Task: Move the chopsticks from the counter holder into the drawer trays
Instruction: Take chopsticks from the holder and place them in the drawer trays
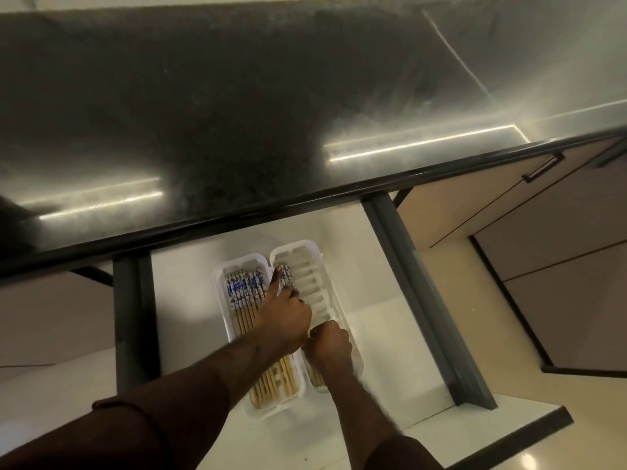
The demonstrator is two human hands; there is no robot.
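Two white slotted trays lie side by side in an open white drawer [390, 334]. The left tray [222, 320] is packed with several wooden chopsticks [246, 293] with blue-and-white patterned tops. The right tray [314, 262] holds a few chopsticks [286, 274] along its left side. My left hand [286, 320] rests over the seam between the trays, its thumb pointing away from me, fingers on those chopsticks. My right hand [329, 344] is closed over the near part of the right tray, gripping the chopsticks' plain ends. No counter holder is in view.
A dark polished counter [237, 113] overhangs the drawer's far end. Grey drawer rails [420, 293] run along both sides. Beige cabinet fronts with a dark handle [543, 167] stand to the right. A pale floor lies below.
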